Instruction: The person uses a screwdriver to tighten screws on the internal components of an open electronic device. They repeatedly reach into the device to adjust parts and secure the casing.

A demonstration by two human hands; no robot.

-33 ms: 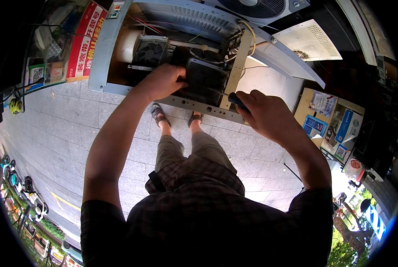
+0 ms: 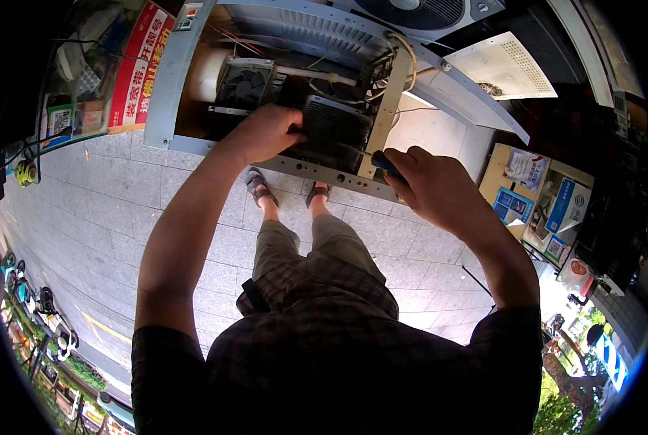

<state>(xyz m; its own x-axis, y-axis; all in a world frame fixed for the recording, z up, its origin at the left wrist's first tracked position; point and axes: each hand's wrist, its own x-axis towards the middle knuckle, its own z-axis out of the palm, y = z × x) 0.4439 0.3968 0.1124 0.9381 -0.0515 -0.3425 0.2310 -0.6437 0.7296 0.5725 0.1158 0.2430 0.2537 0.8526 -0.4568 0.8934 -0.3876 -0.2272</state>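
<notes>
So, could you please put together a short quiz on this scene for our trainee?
1. Which hand grips the dark-handled tool?
2. True or false: the tool's thin shaft points away from the left hand.
3. In the picture, on which side of the black fan inside the open metal cabinet is the white cylinder? A) left B) right C) directly below

Key:
1. The right hand.
2. False; it points toward the left hand.
3. A
</notes>
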